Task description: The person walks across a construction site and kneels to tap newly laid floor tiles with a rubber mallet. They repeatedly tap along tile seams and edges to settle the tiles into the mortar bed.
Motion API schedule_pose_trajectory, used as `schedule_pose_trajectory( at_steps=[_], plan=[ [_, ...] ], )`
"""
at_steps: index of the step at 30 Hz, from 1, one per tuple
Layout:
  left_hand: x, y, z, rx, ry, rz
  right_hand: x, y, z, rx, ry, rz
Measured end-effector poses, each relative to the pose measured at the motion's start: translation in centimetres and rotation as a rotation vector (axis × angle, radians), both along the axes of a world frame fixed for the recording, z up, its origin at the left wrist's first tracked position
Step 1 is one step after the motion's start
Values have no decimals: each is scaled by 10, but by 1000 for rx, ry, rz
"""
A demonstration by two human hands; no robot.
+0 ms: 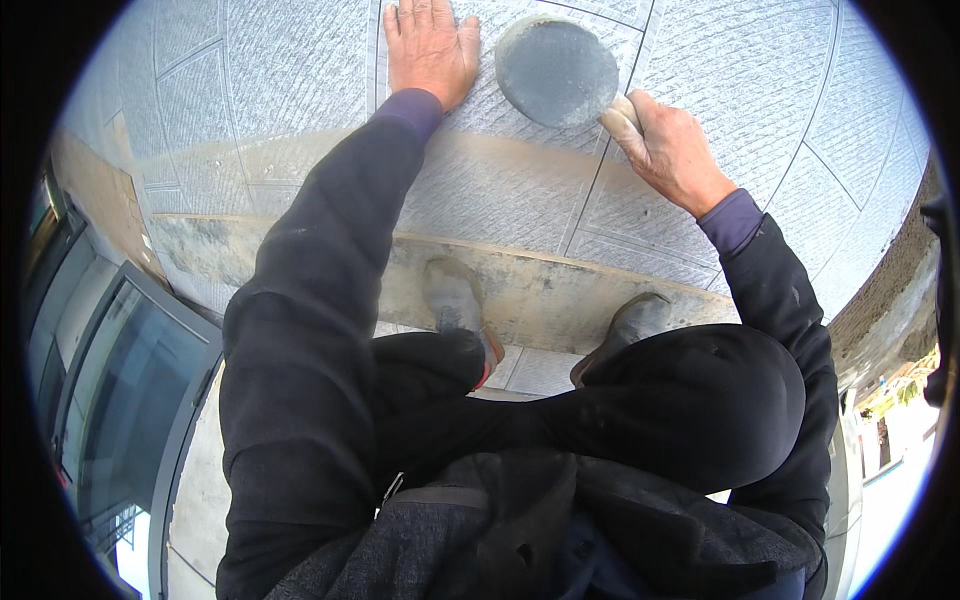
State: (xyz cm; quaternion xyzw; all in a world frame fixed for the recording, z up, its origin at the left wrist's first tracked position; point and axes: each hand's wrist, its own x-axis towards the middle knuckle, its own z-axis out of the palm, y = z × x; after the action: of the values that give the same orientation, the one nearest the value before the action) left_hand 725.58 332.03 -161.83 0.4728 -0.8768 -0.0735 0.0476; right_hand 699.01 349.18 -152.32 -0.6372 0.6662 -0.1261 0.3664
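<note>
The hands are well apart: the left hand (pixel 430 55) lies palm down on the pale, grooved slabs (pixel 735 60), fingers extended to the upper edge of the view, gripping nothing, while the right hand (pixel 668 150) has thumb and fingers closed at the lower right edge of the disc (pixel 557 72). That round, dark grey disc is between the two hands, over the slabs; whether it rests flat on them or is held slightly clear, I cannot tell, nor whether a handle is hidden in the grip. Because the visible hold is at one side only, the disc could tip or twist in the fingers if its far edge met a slab's ridge or a joint. The pale coating on those fingers looks like dust and could make the hold slip. If the disc were let down suddenly, it might chip a slab or pinch a fingertip under its rim. Both shoes (pixel 455 295) stand on the plank (pixel 540 300), so leaning too far forward could shift it or upset the person's balance, and the left palm would then take the load, perhaps sliding on any grit. A tan band (pixel 540 160) crosses the slabs just beyond the plank.
</note>
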Motion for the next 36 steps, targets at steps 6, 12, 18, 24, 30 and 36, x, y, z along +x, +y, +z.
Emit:
schedule_pose_trajectory(
  at_steps=[6, 12, 18, 24, 30, 36],
  plan=[
    [-7, -1, 1, -35, -33, -6, -5, -2, -13, -67, 5, -12],
    [-21, -7, 8, -118, 43, -63, -8, 9, 8, -98, -66, -15],
    [-26, -13, 41, -18, 25, -6, -22, 16, 41, 25, -30, 6],
    [-34, -20, 70, 21, -18, -1, -34, 12, 56, 60, -104, -110],
    [-48, -28, 98, 97, -7, 16, -91, -11, 76, -59, -141, -402],
    [-31, -1, 116, 95, -21, 59, -153, -41, 63, -75, -42, -700]
  ],
)
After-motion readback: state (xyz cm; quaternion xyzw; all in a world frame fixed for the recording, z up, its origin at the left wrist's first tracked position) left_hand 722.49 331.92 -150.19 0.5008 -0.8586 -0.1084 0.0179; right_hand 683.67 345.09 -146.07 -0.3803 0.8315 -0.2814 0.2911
